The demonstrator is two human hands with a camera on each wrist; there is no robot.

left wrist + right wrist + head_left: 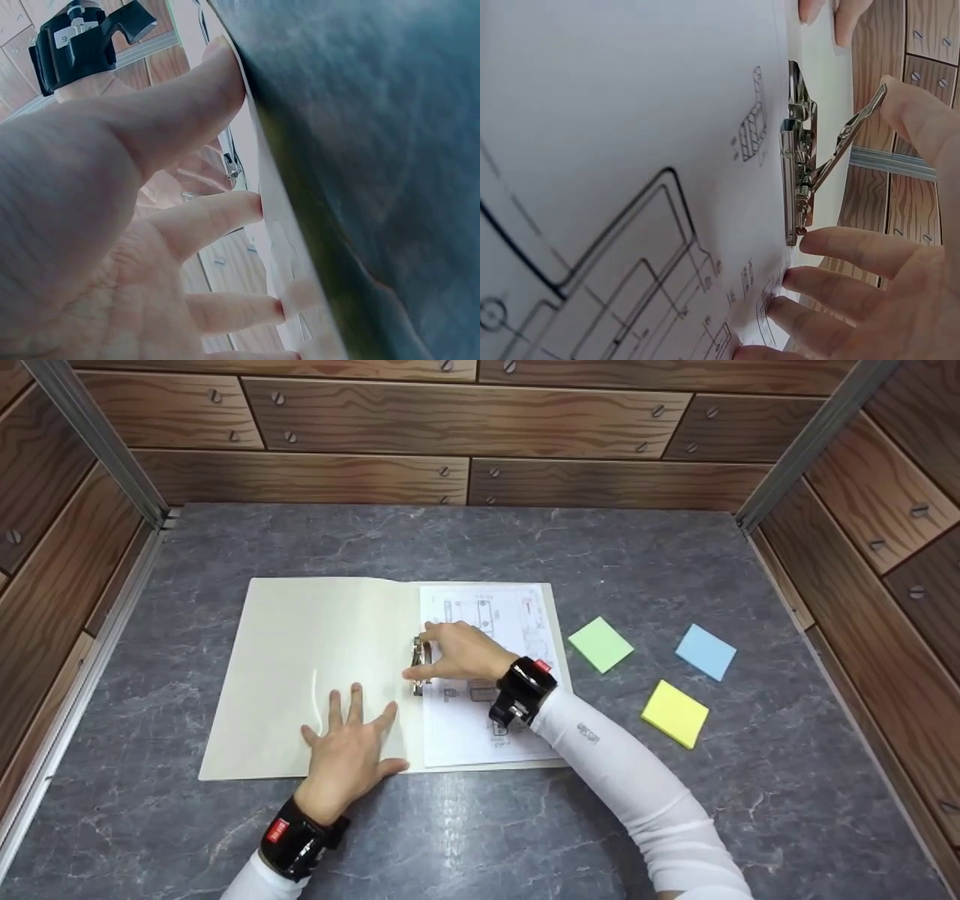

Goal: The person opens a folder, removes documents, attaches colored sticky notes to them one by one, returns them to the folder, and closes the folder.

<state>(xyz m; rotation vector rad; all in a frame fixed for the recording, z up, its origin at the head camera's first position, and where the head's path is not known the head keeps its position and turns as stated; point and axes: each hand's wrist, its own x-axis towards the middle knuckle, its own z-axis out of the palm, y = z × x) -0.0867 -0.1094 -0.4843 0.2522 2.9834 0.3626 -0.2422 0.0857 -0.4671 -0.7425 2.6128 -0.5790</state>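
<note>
Grey marbled tabletop — an opened-out cream folder beneath both hands.
Left hand rests splayed; right hand, fingers loosely extended, spans the metal clip — thumb touching its lever.

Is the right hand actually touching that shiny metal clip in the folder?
Touching. The right wrist view shows it: the thumb of the right hand lies against the raised lever of the metal clip, with no gap visible.

Folder: off-white, laid open and flat.
Clip: silver metal, fixed mid-folder; lever is raised.
Paper: white, printed with line drawings; laid flat on folder's right half, left edge set at clip.
</note>
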